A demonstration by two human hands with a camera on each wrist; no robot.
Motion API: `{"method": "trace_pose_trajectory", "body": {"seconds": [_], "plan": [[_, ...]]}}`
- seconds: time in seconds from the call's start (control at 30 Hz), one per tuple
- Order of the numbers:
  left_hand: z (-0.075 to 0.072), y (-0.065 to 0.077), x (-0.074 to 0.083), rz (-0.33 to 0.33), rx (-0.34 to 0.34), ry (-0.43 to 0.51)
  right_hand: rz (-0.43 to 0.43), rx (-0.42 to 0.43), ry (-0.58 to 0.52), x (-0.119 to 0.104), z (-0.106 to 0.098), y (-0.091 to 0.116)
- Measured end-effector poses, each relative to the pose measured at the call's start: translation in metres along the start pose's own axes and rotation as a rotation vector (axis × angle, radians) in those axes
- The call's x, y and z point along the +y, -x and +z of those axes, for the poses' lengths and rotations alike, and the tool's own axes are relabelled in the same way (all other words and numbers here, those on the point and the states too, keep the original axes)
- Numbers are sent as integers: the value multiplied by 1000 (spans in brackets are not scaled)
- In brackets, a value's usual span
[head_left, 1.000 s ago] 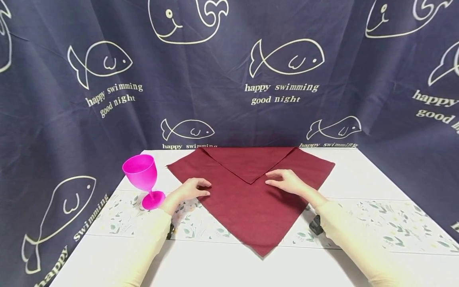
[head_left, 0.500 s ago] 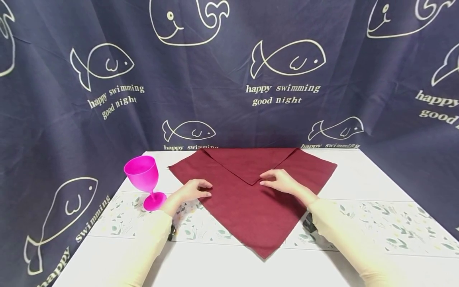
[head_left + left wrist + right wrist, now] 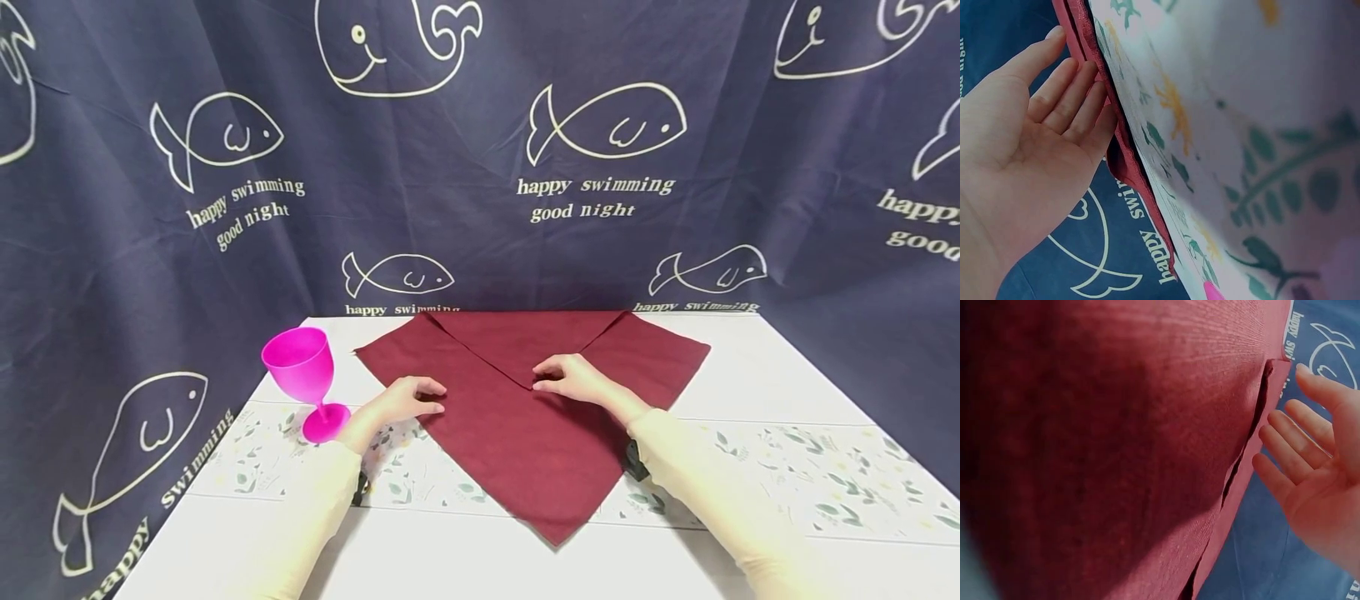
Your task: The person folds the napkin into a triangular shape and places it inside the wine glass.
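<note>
A dark red cloth napkin (image 3: 517,450) lies flat on the table with one corner toward the person. Its far corner is folded over into a triangular flap (image 3: 517,337) whose tip lies near the middle. My right hand (image 3: 576,379) is at that tip, partly covering it; the right wrist view shows the fingers (image 3: 1297,444) loosely bent, with nothing pinched. Over the napkin's left edge is my left hand (image 3: 402,402), its fingers relaxed and apart from the thumb, holding nothing. Contact between either hand and the fabric cannot be made out.
A bright pink plastic goblet (image 3: 302,367) stands upright left of the napkin, close to the left forearm. The white table (image 3: 750,367) has a leaf-patterned strip across it. Behind its back edge hangs a dark blue curtain (image 3: 480,217) printed with fish.
My right hand has moved left, from beside the flap's right edge to its tip. The left hand and the napkin stay in place while the head view shifts slightly.
</note>
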State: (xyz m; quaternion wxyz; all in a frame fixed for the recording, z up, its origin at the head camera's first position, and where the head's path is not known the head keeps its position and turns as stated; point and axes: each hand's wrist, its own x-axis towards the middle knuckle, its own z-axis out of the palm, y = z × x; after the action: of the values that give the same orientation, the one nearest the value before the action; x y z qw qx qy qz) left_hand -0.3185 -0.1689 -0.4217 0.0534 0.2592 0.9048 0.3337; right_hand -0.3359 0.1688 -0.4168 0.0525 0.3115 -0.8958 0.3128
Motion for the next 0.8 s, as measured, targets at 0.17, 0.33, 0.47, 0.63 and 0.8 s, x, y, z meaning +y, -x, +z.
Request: {"method": "trace_pose_trajectory", "body": {"seconds": [0.17, 0.33, 0.47, 0.63, 0.8], "plan": [[2, 0, 0, 13, -11, -1, 8, -37, 46, 3, 3, -2], [4, -1, 0, 19, -7, -3, -15, -61, 110, 4, 4, -2], [4, -1, 1, 15, -6, -10, -38, -91, 152, 4, 5, -2], [2, 0, 1, 3, -8, -9, -28, -92, 152, 2, 6, -3], [0, 0, 0, 2, -2, -3, -16, -66, 128, 2, 6, -6]]}}
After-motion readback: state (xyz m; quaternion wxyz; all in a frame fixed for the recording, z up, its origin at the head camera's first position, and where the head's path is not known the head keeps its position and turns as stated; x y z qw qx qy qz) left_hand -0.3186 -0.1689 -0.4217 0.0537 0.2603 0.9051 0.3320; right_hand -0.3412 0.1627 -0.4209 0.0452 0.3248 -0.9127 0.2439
